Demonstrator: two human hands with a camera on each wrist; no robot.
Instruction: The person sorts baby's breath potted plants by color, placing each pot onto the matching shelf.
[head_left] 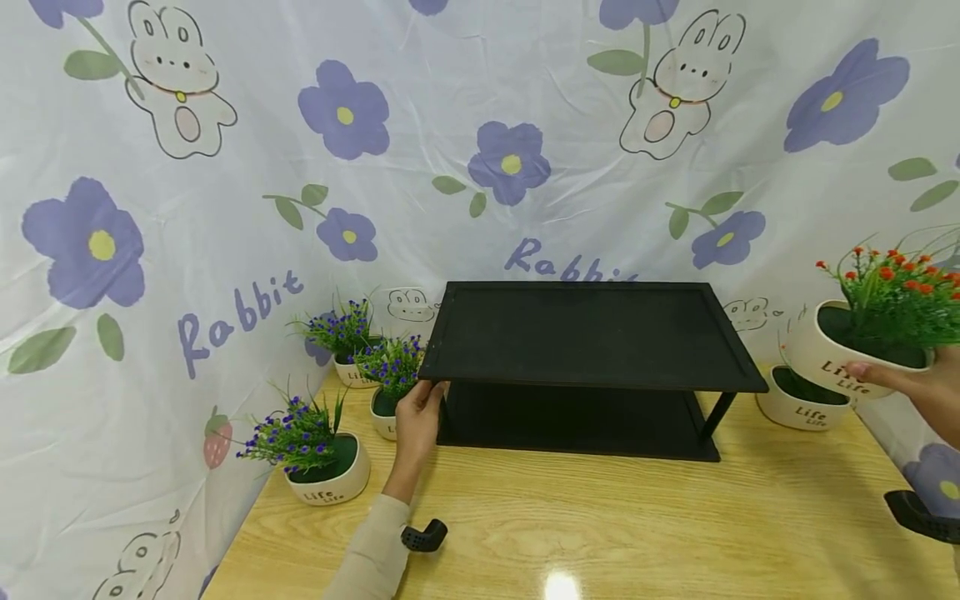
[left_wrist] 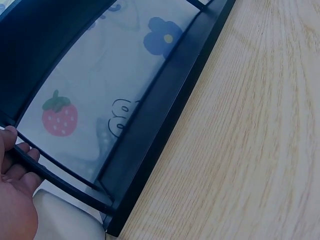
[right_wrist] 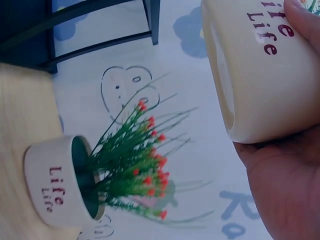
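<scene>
A black two-tier shelf (head_left: 577, 333) stands on the wooden table. My left hand (head_left: 417, 421) is at its front left corner; in the left wrist view, my fingers curl round the shelf's thin side post (left_wrist: 60, 181). Off to the right, my right hand (head_left: 922, 390) holds up a white oval flowerpot (head_left: 813, 354) with red artificial flowers (head_left: 900, 275). Its thumb lies on the pot's front, and the palm is under the pot in the right wrist view. A similar white pot (right_wrist: 50, 180) with red flowers stands on the table below, partly hidden by the held pot in the head view.
Left of the shelf stand three white pots with purple flowers: one in front (head_left: 327, 483), one beside my left hand (head_left: 382, 417) and one behind (head_left: 352, 371). A patterned curtain (head_left: 420, 167) hangs behind and at the sides. Bare wooden tabletop (head_left: 570, 517) lies before the shelf.
</scene>
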